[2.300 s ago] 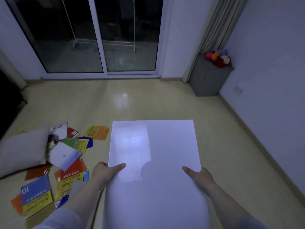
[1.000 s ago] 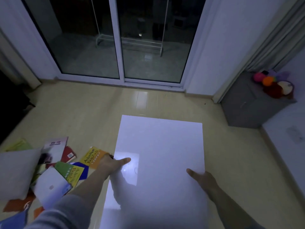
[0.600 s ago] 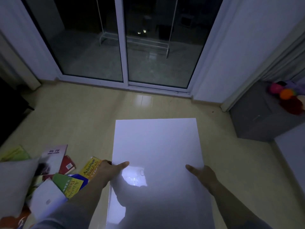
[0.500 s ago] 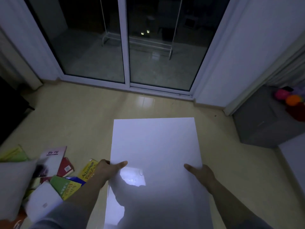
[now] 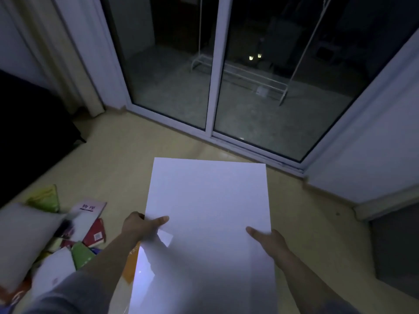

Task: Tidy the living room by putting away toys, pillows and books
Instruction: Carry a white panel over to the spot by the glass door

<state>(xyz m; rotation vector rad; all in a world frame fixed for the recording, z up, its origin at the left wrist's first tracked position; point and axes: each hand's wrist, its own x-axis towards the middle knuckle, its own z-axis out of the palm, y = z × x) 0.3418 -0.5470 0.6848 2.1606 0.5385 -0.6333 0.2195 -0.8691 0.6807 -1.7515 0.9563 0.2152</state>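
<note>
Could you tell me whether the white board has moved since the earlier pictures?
Yes. The white board has gone toward the sliding door: its far edge now nears the door track, where a broad strip of floor lay between them before.

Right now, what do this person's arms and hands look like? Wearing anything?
The left hand and right hand are bare: no gloves, rings or watch that I can see. A grey long sleeve covers the left arm to about mid-forearm; the right forearm shows bare.
</note>
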